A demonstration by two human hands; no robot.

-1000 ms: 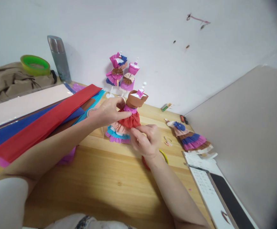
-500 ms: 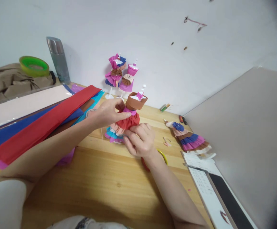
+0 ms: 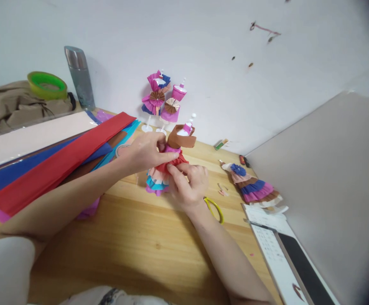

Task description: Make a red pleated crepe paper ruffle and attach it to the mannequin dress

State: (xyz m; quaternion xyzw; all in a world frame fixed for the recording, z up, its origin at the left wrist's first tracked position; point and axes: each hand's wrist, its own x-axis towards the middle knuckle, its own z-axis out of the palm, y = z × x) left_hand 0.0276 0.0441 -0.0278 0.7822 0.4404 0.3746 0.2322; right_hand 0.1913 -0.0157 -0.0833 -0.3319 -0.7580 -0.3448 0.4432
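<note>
A small mannequin in a layered crepe-paper dress [image 3: 167, 167] stands on the wooden table [image 3: 133, 241]: brown collar, pink waist, red skirt, then peach, teal and purple ruffles. My left hand [image 3: 144, 151] is closed on its waist and red skirt from the left. From the front right, my right hand [image 3: 187, 184] pinches the red skirt's lower edge. Just right of my right wrist lies a yellow scissors handle [image 3: 215, 208].
Long crepe-paper sheets [image 3: 54, 163] in red, blue, brown, teal and cream lie at left. Two dressed mannequins [image 3: 163, 101] stand by the wall. Another paper dress [image 3: 252, 186] lies at right, near papers and a dark tablet [image 3: 299, 262]. A steel flask [image 3: 79, 76] and green tape roll [image 3: 46, 84] sit far left.
The dressed mannequin has tilted and turned slightly under my hands. My right hand has shifted left and up on the red skirt, which uncovers the yellow scissors handle.
</note>
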